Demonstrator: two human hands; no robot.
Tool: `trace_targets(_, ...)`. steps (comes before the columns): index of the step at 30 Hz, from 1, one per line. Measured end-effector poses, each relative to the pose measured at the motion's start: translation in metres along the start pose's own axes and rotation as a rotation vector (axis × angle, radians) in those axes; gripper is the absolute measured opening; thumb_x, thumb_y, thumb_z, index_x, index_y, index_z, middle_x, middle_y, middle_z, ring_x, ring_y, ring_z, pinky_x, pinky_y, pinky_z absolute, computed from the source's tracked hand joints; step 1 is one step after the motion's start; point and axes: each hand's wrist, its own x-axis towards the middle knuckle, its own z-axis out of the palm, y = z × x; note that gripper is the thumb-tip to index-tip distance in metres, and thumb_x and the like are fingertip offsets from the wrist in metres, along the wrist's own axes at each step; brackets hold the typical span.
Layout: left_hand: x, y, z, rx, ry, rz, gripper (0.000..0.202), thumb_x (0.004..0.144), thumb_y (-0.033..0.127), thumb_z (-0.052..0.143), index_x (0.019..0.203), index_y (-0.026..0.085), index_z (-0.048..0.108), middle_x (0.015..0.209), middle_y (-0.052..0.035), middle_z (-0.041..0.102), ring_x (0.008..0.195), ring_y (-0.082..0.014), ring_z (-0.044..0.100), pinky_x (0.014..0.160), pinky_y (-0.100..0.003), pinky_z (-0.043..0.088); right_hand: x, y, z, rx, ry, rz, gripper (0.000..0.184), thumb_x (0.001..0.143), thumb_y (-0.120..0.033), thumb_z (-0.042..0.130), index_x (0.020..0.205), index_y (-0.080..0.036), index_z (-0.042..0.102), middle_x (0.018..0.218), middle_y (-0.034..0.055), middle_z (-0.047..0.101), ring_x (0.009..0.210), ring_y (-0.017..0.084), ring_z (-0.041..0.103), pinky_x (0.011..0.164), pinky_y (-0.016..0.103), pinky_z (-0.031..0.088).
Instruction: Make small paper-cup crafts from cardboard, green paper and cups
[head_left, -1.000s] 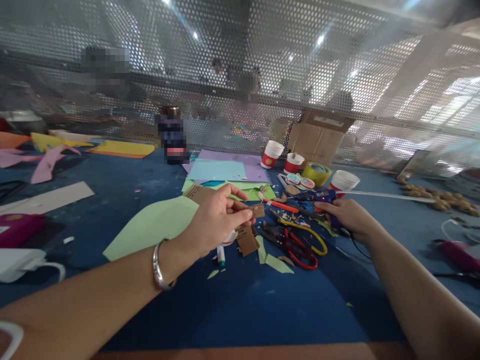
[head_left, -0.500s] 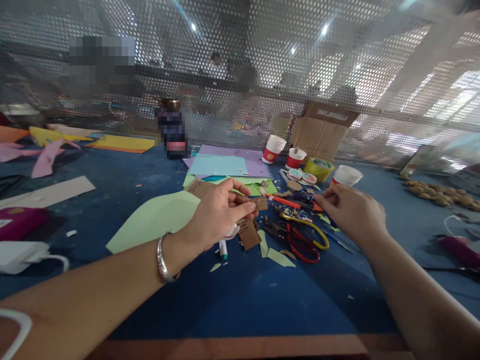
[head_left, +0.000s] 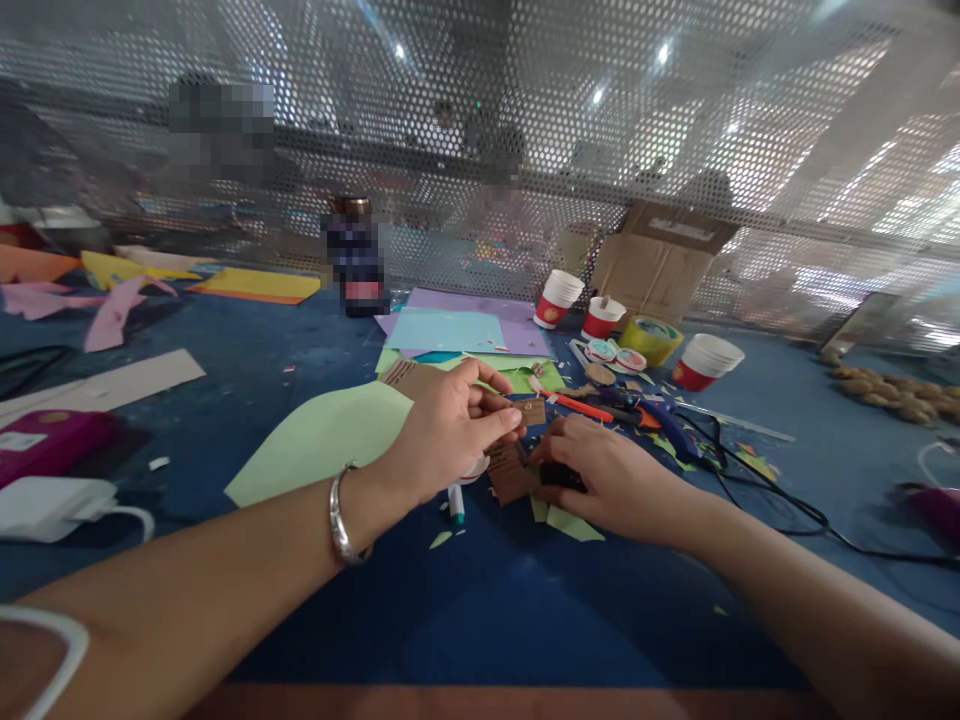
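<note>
My left hand [head_left: 461,425] pinches a small piece of brown cardboard [head_left: 533,411] between thumb and fingers. Just right of it, my right hand [head_left: 600,475] is low over the table, holding nothing that I can see, thumb and curled fingers apart. A dark tool [head_left: 562,476], partly hidden, shows in that gap. The right fingertips lie by the edge of another torn cardboard piece [head_left: 510,474]; whether they touch it I cannot tell. Beyond the right hand lies a blue glue gun [head_left: 671,428]. A white marker with a green tip [head_left: 456,503] lies below my left hand.
Light green paper [head_left: 315,440] lies left, and purple and blue sheets [head_left: 450,330] lie behind. Red and white paper cups [head_left: 559,298], yellow tape [head_left: 651,341] and a cardboard box [head_left: 660,260] stand at the back. A black cable [head_left: 787,505] runs right. A perforated screen [head_left: 465,150] borders the table.
My right hand has moved left and nearer from the glue gun, which now shows. It covers the scissors and most of the pliers. My left hand still pinches the cardboard; the view has shifted slightly.
</note>
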Motion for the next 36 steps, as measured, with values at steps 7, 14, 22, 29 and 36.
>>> trace_targets(7, 0.002, -0.004, 0.000, 0.017, -0.005, 0.000, 0.025, 0.083, 0.021, 0.073, 0.099, 0.019, 0.054, 0.082, -0.0019, 0.072, 0.073, -0.0162, 0.073, 0.070, -0.030, 0.058, 0.000, -0.003, -0.004, 0.003, -0.060, -0.005, 0.021, 0.086, -0.024, 0.070, 0.104, -0.015, 0.065, 0.102, 0.0089, 0.061, 0.094, 0.023, 0.058, 0.081, 0.033, 0.043)
trace_targets(14, 0.002, -0.003, 0.000, 0.009, -0.005, -0.002, 0.026, 0.082, 0.021, 0.074, 0.099, 0.019, 0.055, 0.079, -0.0010, 0.071, 0.072, -0.0158, 0.072, 0.070, -0.030, 0.058, 0.005, -0.003, -0.008, -0.028, -0.115, -0.015, 0.026, 0.084, -0.026, 0.069, 0.106, -0.014, 0.064, 0.102, 0.0100, 0.061, 0.096, 0.025, 0.059, 0.085, 0.036, 0.044)
trace_targets(22, 0.003, -0.005, -0.001, 0.003, -0.008, -0.008, 0.027, 0.082, 0.022, 0.074, 0.100, 0.019, 0.055, 0.081, -0.0016, 0.072, 0.074, -0.0163, 0.073, 0.073, -0.031, 0.060, 0.004, -0.006, -0.004, 0.018, -0.075, 0.020, 0.016, 0.084, -0.018, 0.062, 0.099, -0.015, 0.063, 0.098, 0.0074, 0.062, 0.086, 0.020, 0.060, 0.073, 0.030, 0.042)
trace_targets(29, 0.003, -0.005, -0.001, 0.022, -0.012, 0.009, 0.027, 0.082, 0.024, 0.074, 0.100, 0.019, 0.054, 0.082, -0.0016, 0.071, 0.077, -0.0182, 0.074, 0.076, -0.034, 0.061, -0.001, -0.007, -0.004, -0.023, -0.068, 0.039, 0.025, 0.087, -0.021, 0.062, 0.111, -0.016, 0.065, 0.103, 0.0088, 0.063, 0.093, 0.023, 0.062, 0.075, 0.031, 0.041)
trace_targets(36, 0.003, -0.004, -0.003, 0.066, -0.017, 0.042, 0.027, 0.083, 0.024, 0.074, 0.101, 0.020, 0.054, 0.081, -0.0012, 0.071, 0.075, -0.0176, 0.073, 0.073, -0.032, 0.059, 0.006, -0.012, 0.000, -0.073, -0.067, 0.092, 0.013, 0.088, -0.020, 0.058, 0.099, -0.016, 0.064, 0.100, 0.0086, 0.064, 0.084, 0.021, 0.062, 0.067, 0.029, 0.037)
